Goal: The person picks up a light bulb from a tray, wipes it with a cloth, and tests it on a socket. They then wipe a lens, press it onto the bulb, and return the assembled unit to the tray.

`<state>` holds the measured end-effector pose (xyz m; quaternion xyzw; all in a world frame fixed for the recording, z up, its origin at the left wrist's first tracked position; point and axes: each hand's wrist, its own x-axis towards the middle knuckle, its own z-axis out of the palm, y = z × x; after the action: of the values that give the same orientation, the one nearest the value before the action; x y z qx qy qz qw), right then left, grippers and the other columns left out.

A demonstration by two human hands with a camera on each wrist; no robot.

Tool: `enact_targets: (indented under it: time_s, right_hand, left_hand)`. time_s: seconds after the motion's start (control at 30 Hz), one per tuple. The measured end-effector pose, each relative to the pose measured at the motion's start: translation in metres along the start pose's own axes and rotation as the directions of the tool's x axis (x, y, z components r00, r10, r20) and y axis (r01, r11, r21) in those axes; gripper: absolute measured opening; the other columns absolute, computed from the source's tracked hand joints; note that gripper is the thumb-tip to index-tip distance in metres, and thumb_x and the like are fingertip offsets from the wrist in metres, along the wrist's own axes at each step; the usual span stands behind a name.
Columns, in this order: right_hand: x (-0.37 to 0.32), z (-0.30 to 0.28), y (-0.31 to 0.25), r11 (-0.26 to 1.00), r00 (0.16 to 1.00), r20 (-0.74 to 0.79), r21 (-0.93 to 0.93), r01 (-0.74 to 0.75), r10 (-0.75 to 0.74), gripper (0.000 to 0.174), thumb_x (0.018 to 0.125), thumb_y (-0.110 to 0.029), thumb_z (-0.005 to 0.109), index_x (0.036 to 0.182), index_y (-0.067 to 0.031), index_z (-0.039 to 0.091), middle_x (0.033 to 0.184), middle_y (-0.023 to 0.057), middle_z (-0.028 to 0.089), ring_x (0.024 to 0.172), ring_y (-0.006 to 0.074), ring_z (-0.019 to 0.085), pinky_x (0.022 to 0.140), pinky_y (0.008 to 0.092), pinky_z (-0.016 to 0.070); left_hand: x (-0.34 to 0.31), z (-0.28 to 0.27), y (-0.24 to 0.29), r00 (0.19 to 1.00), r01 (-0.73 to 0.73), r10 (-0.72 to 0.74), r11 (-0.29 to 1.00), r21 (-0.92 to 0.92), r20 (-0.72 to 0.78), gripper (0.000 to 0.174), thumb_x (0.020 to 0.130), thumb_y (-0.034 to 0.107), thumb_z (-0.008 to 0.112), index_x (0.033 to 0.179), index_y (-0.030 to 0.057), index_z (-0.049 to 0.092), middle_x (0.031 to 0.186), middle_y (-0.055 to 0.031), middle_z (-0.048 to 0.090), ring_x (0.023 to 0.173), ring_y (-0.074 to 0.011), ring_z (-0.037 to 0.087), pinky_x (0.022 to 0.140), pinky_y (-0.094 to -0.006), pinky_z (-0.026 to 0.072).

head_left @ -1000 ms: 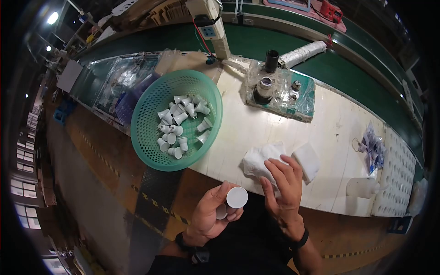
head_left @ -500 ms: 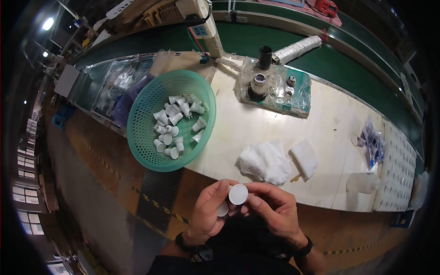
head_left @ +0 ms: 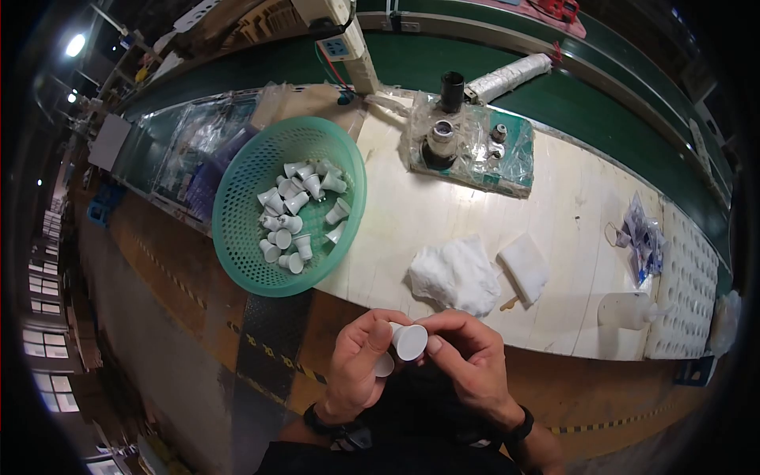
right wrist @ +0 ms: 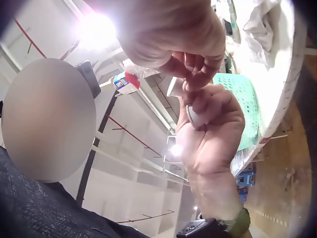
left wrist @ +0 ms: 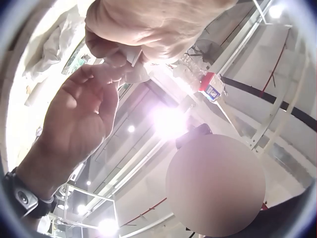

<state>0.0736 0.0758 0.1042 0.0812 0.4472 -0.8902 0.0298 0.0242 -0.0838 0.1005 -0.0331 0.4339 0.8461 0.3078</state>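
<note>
Windows (head_left: 45, 343) (left), brown floor (head_left: 182, 317).

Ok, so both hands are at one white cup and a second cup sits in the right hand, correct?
Wrong hand: the second cup sits in the left hand, as the head view shows. The rest holds: it and the right hand are both at the first cup.

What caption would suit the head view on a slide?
Two hands, left and right, hold a white cup-shaped piece near a green basket of similar pieces.
</note>
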Motion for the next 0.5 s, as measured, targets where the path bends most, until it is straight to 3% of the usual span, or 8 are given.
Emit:
enact_targets:
  time_s: [0.1, 0.2, 0.23, 0.33, 0.5]
  right_hand:
    - [0.0, 0.001, -0.003, 0.994, 0.997, -0.049, 0.1, -0.049, 0.054, 0.026, 0.099, -0.003, 0.06, 0.124, 0.0047, 0.06, 0.102, 0.0075, 0.067, 0.092, 0.0114, 0.064, 0.083, 0.0262, 0.0522]
    - [0.001, 0.008, -0.007, 0.998, 1.0, -0.023, 0.055, 0.019, -0.018, 0.025, 0.101, -0.007, 0.058, 0.123, 0.0049, 0.059, 0.101, 0.0088, 0.067, 0.091, 0.0129, 0.065, 0.081, 0.0266, 0.0534]
    - [0.0, 0.006, -0.005, 0.998, 0.999, -0.022, 0.065, -0.022, 0.023, 0.024, 0.101, -0.007, 0.058, 0.122, 0.005, 0.059, 0.101, 0.0091, 0.068, 0.09, 0.0131, 0.065, 0.081, 0.0267, 0.0538]
    - [0.001, -0.001, 0.002, 0.99, 0.995, -0.016, 0.107, -0.094, 0.096, 0.023, 0.102, -0.008, 0.058, 0.12, 0.005, 0.059, 0.101, 0.0098, 0.068, 0.089, 0.0135, 0.066, 0.079, 0.0271, 0.0549]
    - [0.002, 0.004, 0.0, 0.988, 0.996, -0.032, 0.137, -0.075, 0.08, 0.022, 0.102, -0.006, 0.057, 0.121, 0.0041, 0.059, 0.1, 0.0097, 0.068, 0.087, 0.0134, 0.066, 0.078, 0.0269, 0.0553]
  left_hand:
    - [0.0, -0.006, 0.0, 0.999, -0.014, 0.015, 1.0, 0.024, -0.03, 0.039, 0.104, 0.036, 0.054, 0.112, -0.0009, 0.061, 0.093, -0.0095, 0.069, 0.077, -0.0143, 0.065, 0.066, -0.0255, 0.0495]
    - [0.0, -0.004, 0.005, 0.999, -0.025, 0.027, 0.998, 0.062, -0.024, 0.039, 0.104, 0.037, 0.054, 0.112, -0.0012, 0.061, 0.093, -0.0108, 0.069, 0.077, -0.016, 0.065, 0.066, -0.0255, 0.0489]
    - [0.0, -0.002, 0.007, 0.999, -0.031, 0.032, 0.996, 0.081, -0.014, 0.04, 0.104, 0.037, 0.053, 0.112, -0.0013, 0.061, 0.093, -0.0112, 0.069, 0.076, -0.0164, 0.065, 0.066, -0.0252, 0.0484]
    - [0.004, -0.003, 0.006, 0.999, 0.029, -0.029, 1.0, -0.005, 0.022, 0.043, 0.102, 0.04, 0.055, 0.111, -0.0014, 0.059, 0.09, -0.0141, 0.067, 0.074, -0.0197, 0.065, 0.065, -0.0336, 0.0545]
    - [0.004, 0.001, 0.007, 0.993, 0.097, -0.098, 0.995, -0.027, -0.058, 0.045, 0.104, 0.043, 0.05, 0.109, -0.0006, 0.06, 0.084, -0.0126, 0.066, 0.066, -0.0164, 0.059, 0.06, -0.0309, 0.049]
